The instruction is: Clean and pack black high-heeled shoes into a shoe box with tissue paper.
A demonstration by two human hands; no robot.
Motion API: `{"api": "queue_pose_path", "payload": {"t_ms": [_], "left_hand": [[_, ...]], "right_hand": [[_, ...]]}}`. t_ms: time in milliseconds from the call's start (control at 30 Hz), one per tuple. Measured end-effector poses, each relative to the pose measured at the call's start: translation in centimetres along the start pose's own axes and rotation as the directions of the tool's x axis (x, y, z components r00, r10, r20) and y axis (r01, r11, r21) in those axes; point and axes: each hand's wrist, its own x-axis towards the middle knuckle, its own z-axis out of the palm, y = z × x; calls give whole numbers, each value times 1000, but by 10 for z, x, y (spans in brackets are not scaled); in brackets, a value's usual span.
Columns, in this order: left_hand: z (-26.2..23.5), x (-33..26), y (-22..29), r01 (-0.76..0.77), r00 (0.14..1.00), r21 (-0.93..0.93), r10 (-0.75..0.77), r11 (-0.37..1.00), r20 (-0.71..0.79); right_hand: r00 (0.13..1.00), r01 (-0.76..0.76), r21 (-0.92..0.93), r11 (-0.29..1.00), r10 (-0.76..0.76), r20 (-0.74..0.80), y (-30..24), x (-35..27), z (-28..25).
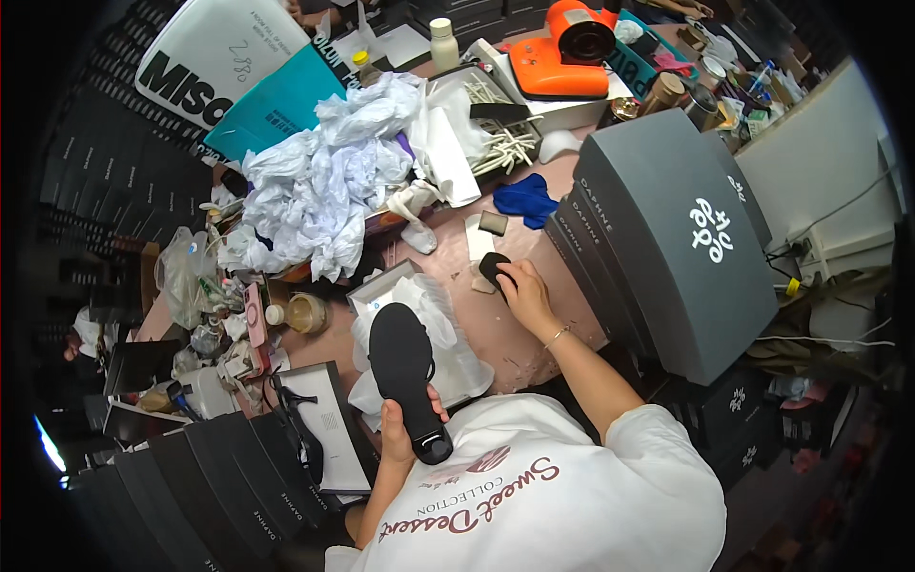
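Note:
My left hand [396, 431] is closed around the heel end of a black sandal [400, 353], its dark sole facing up. A thin strap shows at the sandal's right side. Out over the pink tabletop [477, 334], my right hand [527, 294] pinches a small black pad [491, 268]; whether it is sponge or cloth I cannot tell. Beneath the sandal, an opened box holds crumpled white tissue paper [456, 348]. A small brown-grey block [494, 223] lies just beyond my right hand, on a white slip of paper [477, 243].
Stacked dark grey shoeboxes [658, 248] stand at right, more [229, 477] at lower left. A heap of white tissue [324, 172] fills the far left, near a tray of white sticks [510, 148]. Behind are a blue cloth [526, 198] and an orange machine [562, 62].

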Motion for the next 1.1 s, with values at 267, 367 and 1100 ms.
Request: {"api": "queue_pose_path", "payload": {"t_ms": [267, 367, 1100], "left_hand": [[-25, 0, 7, -85, 970, 77, 100, 993, -222], [-28, 5, 3, -21, 961, 74, 41, 997, -275], [-111, 69, -110, 197, 940, 142, -147, 970, -307]], "right_hand": [[993, 93, 129, 987, -102, 59, -23, 57, 12], [982, 46, 320, 946, -103, 161, -56, 103, 19], [445, 428, 465, 775, -629, 638, -299, 127, 164]]}}
